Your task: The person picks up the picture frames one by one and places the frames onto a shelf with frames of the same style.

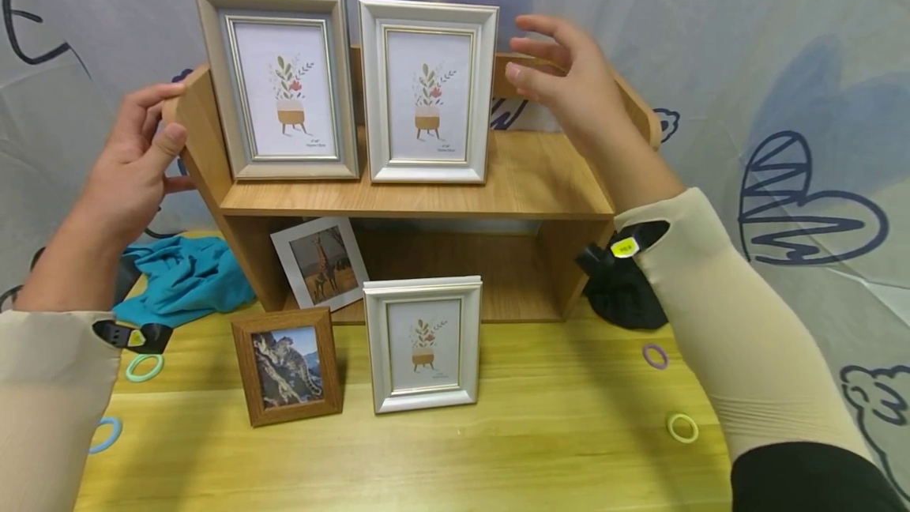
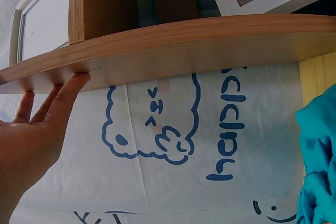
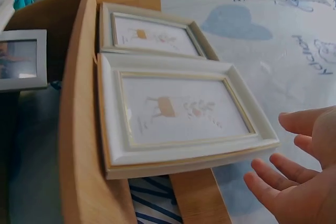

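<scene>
A small wooden shelf (image 1: 419, 213) stands on the table. My left hand (image 1: 138, 152) is at its left side panel, and in the left wrist view the extended fingers (image 2: 64, 95) touch the panel's outer face. On the upper board, a beige-silver picture frame (image 1: 295, 170) leans beside a white picture frame (image 1: 430, 172), both with a potted-plant print. My right hand (image 1: 569, 73) is raised just right of the white frame. Its fingers are spread and loosely bent, with nothing between them, and the right wrist view shows a gap between them and the frame's edge (image 3: 254, 106).
A white giraffe-photo frame (image 1: 329, 265) leans tilted in the lower compartment. In front stand a brown leopard-photo frame (image 1: 287, 370) and another white frame (image 1: 424, 354). Teal cloth (image 1: 185, 279) lies left, a black item (image 1: 626, 295) right; several coloured rings (image 1: 656, 356) lie near the sides.
</scene>
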